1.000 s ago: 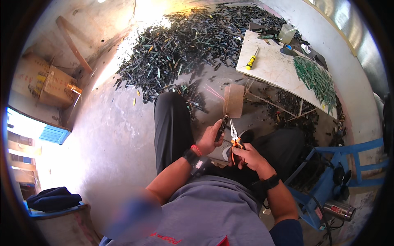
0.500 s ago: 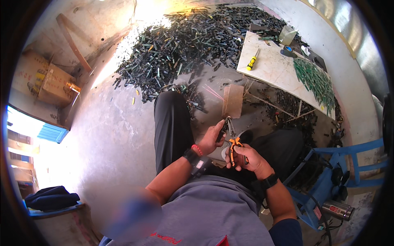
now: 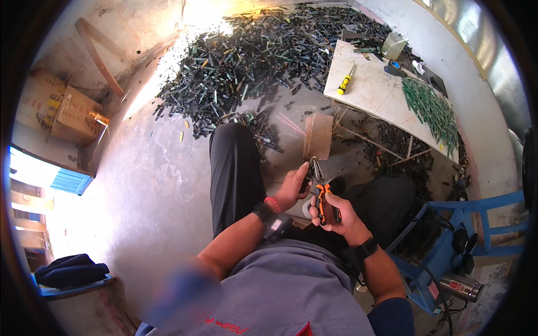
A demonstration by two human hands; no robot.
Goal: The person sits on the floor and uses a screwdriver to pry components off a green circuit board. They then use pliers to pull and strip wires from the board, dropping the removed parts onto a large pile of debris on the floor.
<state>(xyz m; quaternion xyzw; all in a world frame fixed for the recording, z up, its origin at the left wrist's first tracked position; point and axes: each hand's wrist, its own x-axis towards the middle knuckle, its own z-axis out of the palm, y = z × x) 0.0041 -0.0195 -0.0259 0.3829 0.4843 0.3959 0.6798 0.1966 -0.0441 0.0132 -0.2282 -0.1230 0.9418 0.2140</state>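
Pliers (image 3: 321,195) above littered grey floor (image 3: 162,179)

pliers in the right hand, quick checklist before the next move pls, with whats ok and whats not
1. Right hand wrapped around the handles of the orange-and-black pliers: ok.
2. Left hand holding the dark piece: ok.
3. Pliers' jaws gripping that piece: cannot tell; their tips are at its far end, too small to judge.
4. Left fingertips well away from the jaws: not ok, I'd say; they look very close.
5. Yellow screwdriver out of the way: ok, lying on the white table.
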